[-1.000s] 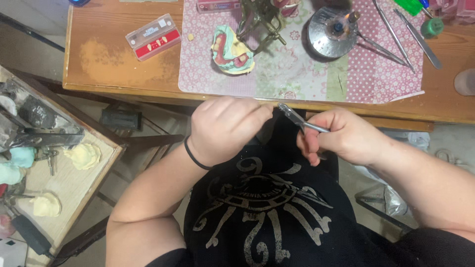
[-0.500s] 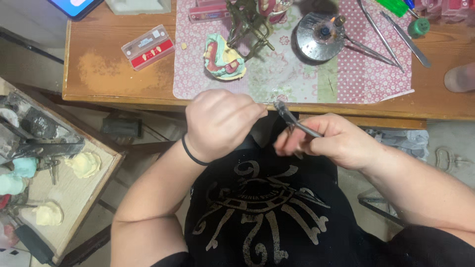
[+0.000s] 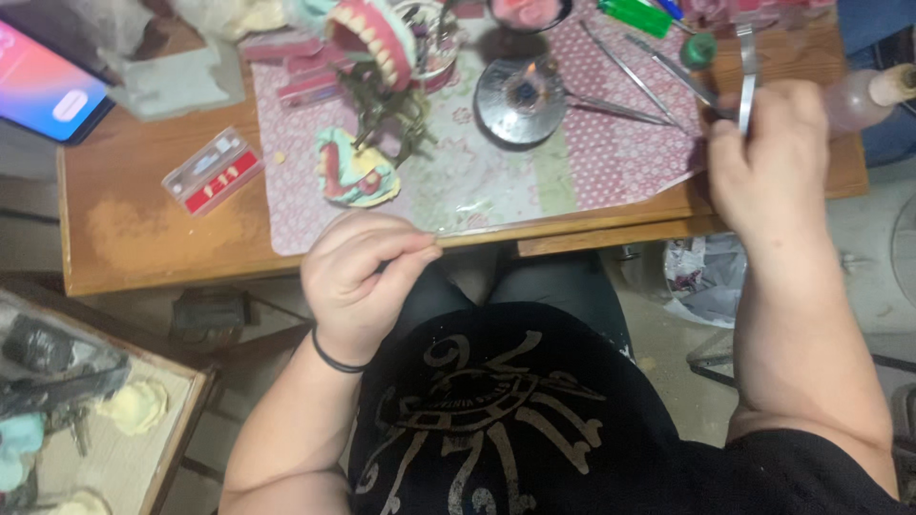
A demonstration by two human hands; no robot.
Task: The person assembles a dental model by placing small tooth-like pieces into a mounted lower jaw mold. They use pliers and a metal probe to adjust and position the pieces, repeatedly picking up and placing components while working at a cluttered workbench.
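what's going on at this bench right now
A person sits at a wooden table covered with dental model work. Their right hand is up at the table's right edge, holding a thin metal tool near other metal instruments. The left hand is curled in front of the table edge; what it pinches, if anything, cannot be seen. On the patterned mat sit a denture model and a small lit burner.

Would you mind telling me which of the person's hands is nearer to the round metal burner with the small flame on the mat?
The right. The right hand is over the mat's edge beside the burner, gripping a metal tool; the left hand is off the table, over the lap.
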